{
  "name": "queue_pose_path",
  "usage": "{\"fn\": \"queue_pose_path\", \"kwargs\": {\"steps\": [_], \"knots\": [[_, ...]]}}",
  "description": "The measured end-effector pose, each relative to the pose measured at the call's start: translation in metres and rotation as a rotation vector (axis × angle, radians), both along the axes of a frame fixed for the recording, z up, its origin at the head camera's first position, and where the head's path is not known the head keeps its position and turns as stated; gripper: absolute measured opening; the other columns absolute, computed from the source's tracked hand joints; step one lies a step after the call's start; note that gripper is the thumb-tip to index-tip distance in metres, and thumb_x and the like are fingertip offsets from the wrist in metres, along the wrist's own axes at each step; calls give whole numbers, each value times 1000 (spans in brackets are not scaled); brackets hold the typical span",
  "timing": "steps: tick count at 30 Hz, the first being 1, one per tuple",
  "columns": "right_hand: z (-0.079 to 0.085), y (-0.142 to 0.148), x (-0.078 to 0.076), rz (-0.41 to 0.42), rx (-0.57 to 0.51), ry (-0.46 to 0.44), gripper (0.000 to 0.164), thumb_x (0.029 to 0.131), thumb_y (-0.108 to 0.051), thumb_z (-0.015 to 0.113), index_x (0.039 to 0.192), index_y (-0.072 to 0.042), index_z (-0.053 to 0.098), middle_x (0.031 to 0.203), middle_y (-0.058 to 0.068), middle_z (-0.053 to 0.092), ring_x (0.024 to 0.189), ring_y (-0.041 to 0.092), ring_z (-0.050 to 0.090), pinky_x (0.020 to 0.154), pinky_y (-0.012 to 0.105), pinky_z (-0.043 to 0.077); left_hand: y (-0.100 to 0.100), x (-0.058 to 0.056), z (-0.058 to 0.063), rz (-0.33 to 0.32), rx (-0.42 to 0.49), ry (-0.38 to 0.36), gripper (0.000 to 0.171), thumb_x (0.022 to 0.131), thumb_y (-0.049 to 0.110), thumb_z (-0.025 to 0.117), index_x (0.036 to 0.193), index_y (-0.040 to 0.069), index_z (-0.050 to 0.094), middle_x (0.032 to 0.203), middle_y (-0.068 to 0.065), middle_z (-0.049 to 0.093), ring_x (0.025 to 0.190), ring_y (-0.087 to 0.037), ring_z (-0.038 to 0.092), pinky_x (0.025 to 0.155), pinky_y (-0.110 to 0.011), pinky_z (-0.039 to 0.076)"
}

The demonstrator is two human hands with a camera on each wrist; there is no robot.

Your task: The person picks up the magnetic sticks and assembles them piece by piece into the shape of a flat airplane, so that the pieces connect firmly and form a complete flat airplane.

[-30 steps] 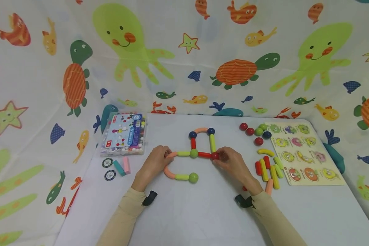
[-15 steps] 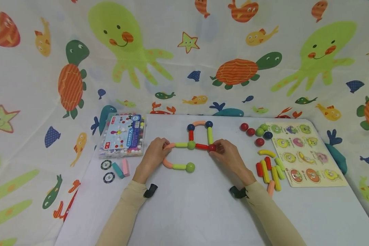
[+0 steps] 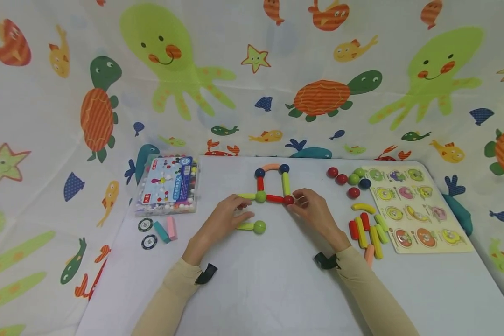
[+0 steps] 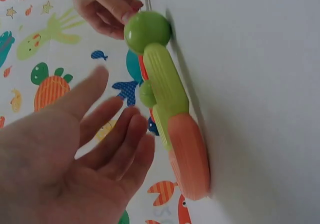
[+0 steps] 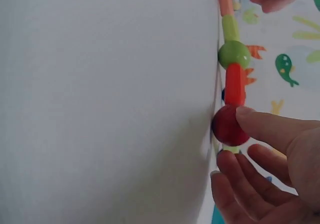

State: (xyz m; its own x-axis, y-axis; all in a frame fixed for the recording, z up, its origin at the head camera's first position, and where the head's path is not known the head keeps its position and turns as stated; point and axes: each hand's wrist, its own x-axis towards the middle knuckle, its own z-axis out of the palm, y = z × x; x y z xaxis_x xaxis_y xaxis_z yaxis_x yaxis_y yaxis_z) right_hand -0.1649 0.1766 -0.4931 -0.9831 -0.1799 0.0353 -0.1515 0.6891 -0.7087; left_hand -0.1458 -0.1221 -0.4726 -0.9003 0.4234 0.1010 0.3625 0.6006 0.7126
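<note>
A shape of coloured rods and balls lies on the white table. Its red ball [image 3: 288,200] joins a red rod [image 3: 275,198] to a yellow-green rod [image 3: 286,184]. My right hand [image 3: 312,210] is beside that ball; the thumb [image 5: 247,119] touches it, while the other fingers are loosely bent and apart from it. My left hand [image 3: 224,219] hovers over the shape's left side with fingers spread, holding nothing. From the head it hides the curved orange rods [image 4: 190,154]. A green ball [image 3: 259,227] ends the lower branch, and another green ball [image 3: 261,196] sits mid-shape.
At the left stand a clear box [image 3: 168,186] of pieces, two round chips [image 3: 149,241], a teal block [image 3: 161,232] and a pink block [image 3: 171,227]. Right of my hands are loose balls [image 3: 353,192], several rods [image 3: 374,240] and a fruit puzzle board [image 3: 416,210].
My left hand has let go of the curved orange piece and moved right, its fingers spreading. The right hand stays at the red ball, its fingers looser. The shape slid slightly away from me earlier.
</note>
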Motion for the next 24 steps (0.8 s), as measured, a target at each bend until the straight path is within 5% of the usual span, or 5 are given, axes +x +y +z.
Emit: {"fn": "queue_pose_path", "kwargs": {"steps": [5, 11, 24], "knots": [[7, 7, 1, -24, -12, 15, 42, 91, -23, 78, 127, -7, 63, 118, 10, 67, 103, 25, 66, 90, 44, 59, 2, 8, -2, -120, -25, -46, 44, 87, 22, 81, 126, 4, 68, 118, -11, 68, 108, -23, 61, 98, -41, 53], [7, 8, 1, 6, -14, 2, 44, 91, -23, 78, 129, -5, 62, 121, 13, 67, 103, 26, 66, 91, 45, 58, -4, 11, -7, -105, -119, -37, 41, 87, 16, 81, 124, 4, 69, 115, -8, 68, 105, -19, 61, 97, -40, 53], [0, -11, -2, 6, 40, 21, 38, 91, -16, 78, 125, -5, 64, 117, 11, 69, 101, 25, 67, 89, 41, 59, -8, 10, -7, -91, -150, -35, 24, 87, 9, 79, 111, 8, 75, 105, 0, 69, 99, -12, 61, 93, -35, 54]]}}
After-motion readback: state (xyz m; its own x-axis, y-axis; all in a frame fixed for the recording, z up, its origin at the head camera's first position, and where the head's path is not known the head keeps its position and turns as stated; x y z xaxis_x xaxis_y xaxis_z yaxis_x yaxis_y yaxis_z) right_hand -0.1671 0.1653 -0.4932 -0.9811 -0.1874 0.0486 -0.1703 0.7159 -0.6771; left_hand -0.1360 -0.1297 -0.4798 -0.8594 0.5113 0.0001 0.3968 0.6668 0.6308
